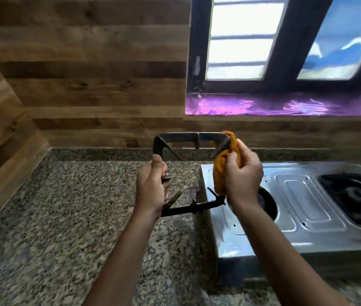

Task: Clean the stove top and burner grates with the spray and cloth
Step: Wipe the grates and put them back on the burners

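A square black burner grate [178, 138] is held upright in the air above the left edge of the stove. My left hand [152, 187] grips its left side. My right hand [242, 174] holds an orange cloth [220, 171] wrapped around the grate's right side. The steel stove top [303, 202] lies below and to the right. Its left burner opening [267, 204] has no grate on it. A second black grate [356, 195] sits over the right burner. No spray bottle is in view.
The stove stands on a speckled granite counter [75, 206] that stretches to the left. Wood-panelled walls [87, 74] close the back and left. A window [263, 40] with a purple-lit sill [263, 106] is behind the stove.
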Demonstrator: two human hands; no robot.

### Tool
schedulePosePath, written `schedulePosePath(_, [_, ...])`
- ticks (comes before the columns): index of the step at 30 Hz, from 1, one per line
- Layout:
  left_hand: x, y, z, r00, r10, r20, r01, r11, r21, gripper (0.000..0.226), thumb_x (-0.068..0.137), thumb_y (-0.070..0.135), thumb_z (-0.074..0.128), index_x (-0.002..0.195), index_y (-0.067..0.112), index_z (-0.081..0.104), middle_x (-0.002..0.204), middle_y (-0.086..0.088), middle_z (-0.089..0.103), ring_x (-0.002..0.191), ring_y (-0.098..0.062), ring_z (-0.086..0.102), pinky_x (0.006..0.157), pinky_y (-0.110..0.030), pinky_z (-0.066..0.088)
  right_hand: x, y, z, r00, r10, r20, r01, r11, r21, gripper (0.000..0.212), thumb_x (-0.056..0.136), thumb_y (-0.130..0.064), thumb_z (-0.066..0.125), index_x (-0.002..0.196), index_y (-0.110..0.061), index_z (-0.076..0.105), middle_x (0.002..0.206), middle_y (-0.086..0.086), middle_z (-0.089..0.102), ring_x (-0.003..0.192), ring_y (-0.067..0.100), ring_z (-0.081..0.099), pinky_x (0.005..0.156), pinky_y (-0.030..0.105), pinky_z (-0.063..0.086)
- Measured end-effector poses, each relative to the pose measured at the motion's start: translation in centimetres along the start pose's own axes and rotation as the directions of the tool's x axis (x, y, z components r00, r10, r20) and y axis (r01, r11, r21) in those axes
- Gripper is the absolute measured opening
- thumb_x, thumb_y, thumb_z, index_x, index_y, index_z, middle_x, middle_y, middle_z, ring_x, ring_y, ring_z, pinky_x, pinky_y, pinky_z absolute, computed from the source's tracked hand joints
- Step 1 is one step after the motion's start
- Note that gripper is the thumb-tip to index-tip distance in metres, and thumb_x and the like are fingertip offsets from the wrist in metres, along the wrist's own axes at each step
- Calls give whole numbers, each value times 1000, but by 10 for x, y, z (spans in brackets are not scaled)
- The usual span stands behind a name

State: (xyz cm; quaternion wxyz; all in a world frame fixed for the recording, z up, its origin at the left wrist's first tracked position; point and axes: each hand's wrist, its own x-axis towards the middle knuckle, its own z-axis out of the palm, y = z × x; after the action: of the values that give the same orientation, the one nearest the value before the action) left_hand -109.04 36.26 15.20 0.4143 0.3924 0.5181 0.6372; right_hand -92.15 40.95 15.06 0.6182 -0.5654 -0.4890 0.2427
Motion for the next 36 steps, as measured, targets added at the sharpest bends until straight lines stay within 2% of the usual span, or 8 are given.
schedulePosePath(5, [-11,-10,68,988,151,-32,-147,984,96,48,94,58,41,67,20,46,57,7,41,46,-9,34,47,-26,25,-1,20,-45,975,-221,35,222,942,-251,44,87,-3,63,131,-7,61,101,4,53,96,13,47,88,15,32])
schedulePosePath(12, [-28,-29,149,984,168,-50,-164,983,79,41,100,39,39,74,12,56,52,5,39,42,-4,36,43,-18,30,56,16,-146,973,222,-63,-193,931,311,19,77,-24,59,84,-22,77,76,6,71,70,32,66,66,47,56])
schedulePosePath(15, [-38,-38,184,989,146,-20,-144,985,94,49,93,60,44,93,16,66,57,0,45,50,-13,46,52,-26,38,82,10,-175,975,27,-221,19,979,204,30,83,-19,57,107,-23,74,105,-3,68,101,19,66,92,39,53])
schedulePosePath(19, [-55,-36,235,987,163,0,-162,983,88,39,94,55,45,88,22,64,56,10,48,56,-13,46,54,-27,41,101,26,-171,977,-211,12,212,973,-89,40,87,-6,56,126,-14,65,106,2,58,103,18,59,96,30,46])
schedulePosePath(24, [-68,-27,275,990,139,-13,-138,989,53,33,96,51,44,91,24,63,60,10,55,59,-13,53,55,-30,45,72,50,-199,971,-34,235,51,996,-71,30,88,-9,61,114,-23,70,97,-8,64,94,6,62,81,16,47])
schedulePosePath(27, [-76,-18,293,991,131,19,-132,988,75,26,100,39,39,91,28,61,55,12,48,50,-3,47,48,-22,40,75,36,-228,999,-3,44,-4,987,161,25,83,-13,60,93,-31,72,94,-10,69,91,3,64,79,18,49])
schedulePosePath(31, [-88,-21,310,988,132,78,-140,985,104,28,100,41,37,100,30,62,57,9,41,50,-6,39,46,-17,35,121,9,-265,958,-191,-213,243,937,250,31,87,-7,56,109,-25,69,106,0,64,101,11,61,90,31,51])
schedulePosePath(36, [-87,-17,336,969,133,209,-143,989,35,27,104,31,37,91,20,58,49,12,37,41,-2,30,39,-14,26,145,20,-251,850,-502,158,492,865,102,40,89,6,56,125,-10,64,117,1,62,112,14,57,97,32,45])
